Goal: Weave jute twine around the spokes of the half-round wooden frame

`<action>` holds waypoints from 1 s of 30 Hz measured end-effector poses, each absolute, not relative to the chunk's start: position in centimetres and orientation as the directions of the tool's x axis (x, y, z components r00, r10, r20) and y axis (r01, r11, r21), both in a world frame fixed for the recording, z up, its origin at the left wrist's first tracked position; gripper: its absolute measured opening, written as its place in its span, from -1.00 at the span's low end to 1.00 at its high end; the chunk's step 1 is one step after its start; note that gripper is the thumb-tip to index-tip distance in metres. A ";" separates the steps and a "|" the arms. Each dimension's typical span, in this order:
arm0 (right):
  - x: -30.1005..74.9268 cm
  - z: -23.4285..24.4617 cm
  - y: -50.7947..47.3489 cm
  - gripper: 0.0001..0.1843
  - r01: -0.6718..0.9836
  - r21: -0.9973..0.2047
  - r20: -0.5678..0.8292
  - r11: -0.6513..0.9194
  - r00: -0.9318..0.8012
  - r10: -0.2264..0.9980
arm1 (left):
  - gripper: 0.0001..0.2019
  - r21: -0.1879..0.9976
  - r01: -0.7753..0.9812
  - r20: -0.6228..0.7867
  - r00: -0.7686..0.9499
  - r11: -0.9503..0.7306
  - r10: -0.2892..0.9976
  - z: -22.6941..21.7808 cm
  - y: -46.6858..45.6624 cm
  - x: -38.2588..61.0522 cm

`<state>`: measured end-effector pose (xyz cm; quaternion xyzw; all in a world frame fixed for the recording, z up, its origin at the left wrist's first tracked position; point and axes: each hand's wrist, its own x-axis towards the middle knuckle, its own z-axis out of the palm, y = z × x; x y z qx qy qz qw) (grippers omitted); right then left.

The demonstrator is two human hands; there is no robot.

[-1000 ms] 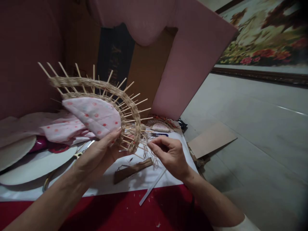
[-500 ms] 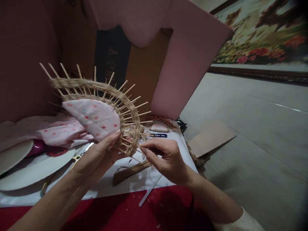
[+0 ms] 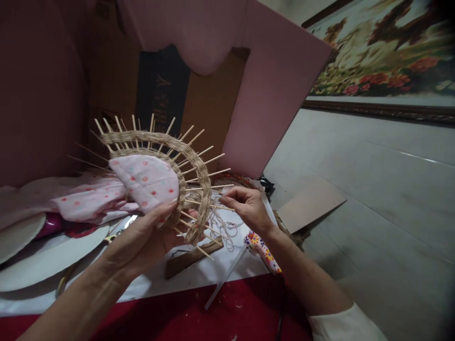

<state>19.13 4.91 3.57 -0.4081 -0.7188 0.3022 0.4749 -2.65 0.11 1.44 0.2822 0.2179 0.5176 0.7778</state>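
Observation:
My left hand (image 3: 147,237) grips a round woven basket base (image 3: 192,175), held up on edge. Its rim is wound with jute twine, thin wooden sticks (image 3: 209,160) fan out from it, and a pink dotted fabric pad (image 3: 147,182) fills its centre. My right hand (image 3: 247,206) is at the rim's right side, fingers pinched on the jute twine among the sticks. Loose twine (image 3: 223,227) hangs in loops below that hand.
White cardboard discs (image 3: 39,258) and pink dotted cloth (image 3: 85,201) lie at the left on white paper over a red cloth (image 3: 227,317). A brown strip (image 3: 190,255), a colourful spotted object (image 3: 263,251), pink boards (image 3: 280,90) and a cardboard sheet (image 3: 311,201) on the grey floor are nearby.
My right hand has risen from below the rim to its right side, pulling twine up. The basket base has shifted slightly right and turned. The spotted object has come into view.

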 end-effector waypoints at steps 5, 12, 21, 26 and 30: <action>17.8 2.0 5.1 -0.69 0.178 -0.878 0.398 0.445 -0.246 0.884 | -0.74 0.674 -0.655 -0.017 0.449 0.342 0.893 1.9 -0.4 -2.3; 19.0 3.4 6.4 -0.67 0.266 -0.831 0.431 0.489 -0.250 0.867 | -0.76 0.753 -0.581 -0.051 0.416 0.309 0.908 2.3 -0.5 -2.8; 20.3 4.9 6.5 -0.64 0.278 -0.867 0.392 0.414 -0.134 0.910 | -0.73 0.916 -0.355 -0.082 0.283 0.184 0.956 2.0 -0.4 -2.5; 18.9 6.0 4.9 -0.67 0.272 -0.872 0.358 0.407 -0.211 0.909 | -0.78 0.927 -0.336 -0.084 0.252 0.169 0.964 1.9 -0.6 -2.1; 18.1 7.4 4.0 -0.79 0.425 -0.684 0.466 0.592 -0.369 0.804 | -0.81 0.899 -0.381 -0.094 0.314 0.216 0.945 2.2 -0.7 -2.2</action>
